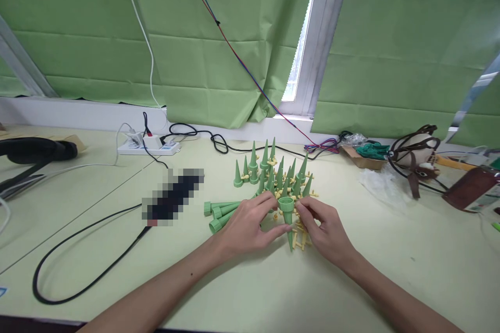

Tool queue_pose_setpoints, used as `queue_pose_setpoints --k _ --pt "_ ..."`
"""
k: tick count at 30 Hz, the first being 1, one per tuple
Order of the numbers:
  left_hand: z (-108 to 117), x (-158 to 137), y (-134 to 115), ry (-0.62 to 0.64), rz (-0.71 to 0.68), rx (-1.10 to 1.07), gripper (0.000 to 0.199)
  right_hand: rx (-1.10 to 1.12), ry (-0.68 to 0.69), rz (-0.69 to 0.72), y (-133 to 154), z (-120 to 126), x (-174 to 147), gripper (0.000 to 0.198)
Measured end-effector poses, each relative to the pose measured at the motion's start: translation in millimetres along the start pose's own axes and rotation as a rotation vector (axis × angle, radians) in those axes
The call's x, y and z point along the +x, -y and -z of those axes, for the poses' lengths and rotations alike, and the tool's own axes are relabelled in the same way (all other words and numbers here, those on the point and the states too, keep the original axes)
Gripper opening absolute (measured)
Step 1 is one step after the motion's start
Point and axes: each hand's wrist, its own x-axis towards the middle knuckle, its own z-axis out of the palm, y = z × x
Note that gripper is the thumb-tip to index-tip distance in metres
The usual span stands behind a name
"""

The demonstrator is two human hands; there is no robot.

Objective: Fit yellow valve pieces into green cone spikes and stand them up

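So the green spike [288, 217] is right between the two hands, just right of the left hand [250, 222] and just left of the right hand [326, 226], basically a tie for nearer. Long axis has the mouth up and the tip pointing down, leaning slightly. Left hand's got it between thumb and fingers; right fingertips are pinched together by the rim (can't tell if they've got a small part, fingers hide it). Looks like matte plastic, a long smooth taper with a ridged, threaded mouth. Stubby yellow pieces [303, 241] lie beside it, pointy green cones [253, 155] stand behind
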Motion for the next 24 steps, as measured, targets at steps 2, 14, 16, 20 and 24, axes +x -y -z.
queue_pose_setpoints --k 2,14,16,20,24 --pt "-1.1 -0.3 1.5 -0.011 -0.026 0.011 0.027 -0.001 0.005 -0.004 0.2 -0.5 0.1 0.03" --pt "-7.3 -3.2 8.7 -0.067 -0.166 0.034 0.014 0.008 0.063 -0.024 3.2 -0.9 0.0 0.033" --pt "-7.5 -3.3 9.2 -0.062 -0.176 0.032 0.016 -0.005 0.068 -0.025 3.4 -1.0 0.1 0.034" --pt "-6.5 -3.5 8.0 -0.059 -0.164 0.039 0.017 -0.024 0.064 -0.025 3.4 -1.3 0.2 0.033" --pt "-5.0 -1.8 4.4 -0.066 -0.056 0.022 0.013 -0.029 0.032 -0.008 3.4 -2.0 0.4 0.032"
